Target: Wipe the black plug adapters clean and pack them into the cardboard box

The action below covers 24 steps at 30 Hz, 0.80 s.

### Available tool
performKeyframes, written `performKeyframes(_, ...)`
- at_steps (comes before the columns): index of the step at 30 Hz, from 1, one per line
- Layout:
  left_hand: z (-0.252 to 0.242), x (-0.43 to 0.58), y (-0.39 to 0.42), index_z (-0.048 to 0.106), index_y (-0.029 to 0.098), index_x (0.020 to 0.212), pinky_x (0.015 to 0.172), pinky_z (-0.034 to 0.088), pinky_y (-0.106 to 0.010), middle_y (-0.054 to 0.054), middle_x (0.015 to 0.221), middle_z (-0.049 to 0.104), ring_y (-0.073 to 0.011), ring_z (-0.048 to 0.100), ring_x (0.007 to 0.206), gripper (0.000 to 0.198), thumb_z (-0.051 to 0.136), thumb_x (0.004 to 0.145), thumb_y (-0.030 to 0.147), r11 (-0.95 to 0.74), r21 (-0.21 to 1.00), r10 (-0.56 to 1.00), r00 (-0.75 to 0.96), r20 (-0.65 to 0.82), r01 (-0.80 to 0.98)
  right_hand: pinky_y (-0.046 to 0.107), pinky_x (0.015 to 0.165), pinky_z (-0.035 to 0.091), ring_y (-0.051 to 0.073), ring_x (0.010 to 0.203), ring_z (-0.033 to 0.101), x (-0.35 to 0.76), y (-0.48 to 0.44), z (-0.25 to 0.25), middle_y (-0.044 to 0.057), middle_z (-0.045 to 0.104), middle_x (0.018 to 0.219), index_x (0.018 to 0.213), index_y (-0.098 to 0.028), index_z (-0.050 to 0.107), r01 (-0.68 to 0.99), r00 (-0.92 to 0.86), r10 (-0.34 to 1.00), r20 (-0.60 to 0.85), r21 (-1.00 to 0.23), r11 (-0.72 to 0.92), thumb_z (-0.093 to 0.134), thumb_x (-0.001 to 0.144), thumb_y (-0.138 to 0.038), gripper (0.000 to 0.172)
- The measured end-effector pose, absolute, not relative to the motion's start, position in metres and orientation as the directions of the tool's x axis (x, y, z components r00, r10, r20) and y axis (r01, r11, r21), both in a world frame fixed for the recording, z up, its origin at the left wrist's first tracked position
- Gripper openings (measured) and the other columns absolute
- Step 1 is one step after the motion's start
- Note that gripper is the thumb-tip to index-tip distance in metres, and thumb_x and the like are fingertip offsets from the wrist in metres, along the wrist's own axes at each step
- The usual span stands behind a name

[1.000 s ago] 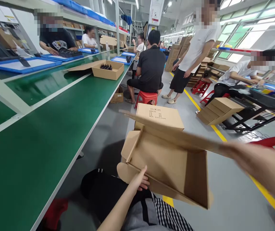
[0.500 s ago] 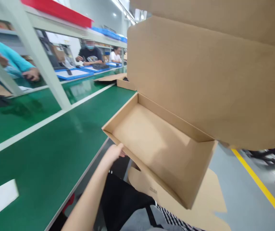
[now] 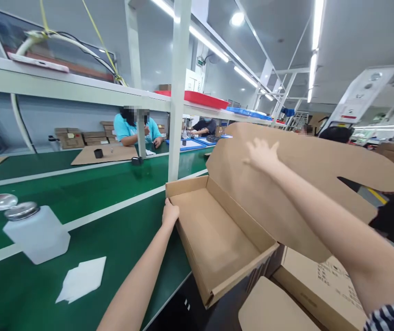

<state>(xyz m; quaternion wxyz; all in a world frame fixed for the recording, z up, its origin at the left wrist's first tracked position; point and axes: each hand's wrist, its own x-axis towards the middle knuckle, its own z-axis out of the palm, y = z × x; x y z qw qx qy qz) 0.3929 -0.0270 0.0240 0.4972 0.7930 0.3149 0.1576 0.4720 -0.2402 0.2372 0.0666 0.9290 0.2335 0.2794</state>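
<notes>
A shallow cardboard box (image 3: 214, 225) with nothing inside stands tilted at the bench's near edge, partly over the green surface. Its large lid flap (image 3: 307, 161) is raised on the far right side. My left hand (image 3: 170, 213) grips the left wall near the back corner, fingers partly hidden behind it. Spread flat, my right hand (image 3: 261, 154) lies against the inner face of the lid flap with its fingers apart.
A clear plastic bottle with metal cap (image 3: 36, 234) and white wipes (image 3: 83, 278) occupy the green bench (image 3: 121, 257). A white post (image 3: 179, 92) rises behind the box. More cardboard boxes (image 3: 321, 285) are at lower right. Co-workers (image 3: 137, 126) sit across the bench.
The box has moved from over the lap to the bench edge, and its lid has tipped lower. My right hand has come into view on the lid. The camera has swung left.
</notes>
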Motion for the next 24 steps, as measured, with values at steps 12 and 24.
performKeyframes(12, 0.023, 0.386, 0.014, 0.028, 0.015, 0.118, 0.080, 0.040, -0.035, -0.010, 0.109, 0.046, -0.0180, 0.048, 0.095, 0.043, 0.041, 0.080, 0.029, -0.151, 0.943, 0.759, 0.646, -0.081, 0.295, 0.060, 0.080, 0.015, 0.029, 0.100, 0.038, 0.366, -0.267, 0.025, 0.007, 0.053, 0.099, 0.068, -0.020, 0.053, 0.788, 0.601, 0.701, 0.384, -0.139, -0.600, 0.025, 0.082, -0.036, 0.035)
performKeyframes(24, 0.046, 0.210, -0.068, 0.053, 0.023, 0.100, 0.082, 0.037, -0.027, 0.000, 0.102, 0.055, -0.0194, 0.049, 0.095, 0.033, 0.051, 0.069, 0.034, -0.376, 0.914, 0.371, 0.929, -0.003, 0.153, 0.053, 0.079, 0.020, 0.025, 0.077, 0.052, 0.391, -0.262, 0.021, 0.006, 0.058, 0.076, 0.066, -0.018, 0.050, 0.917, 0.336, 0.667, 0.666, -0.069, -0.393, 0.028, 0.083, -0.028, 0.030)
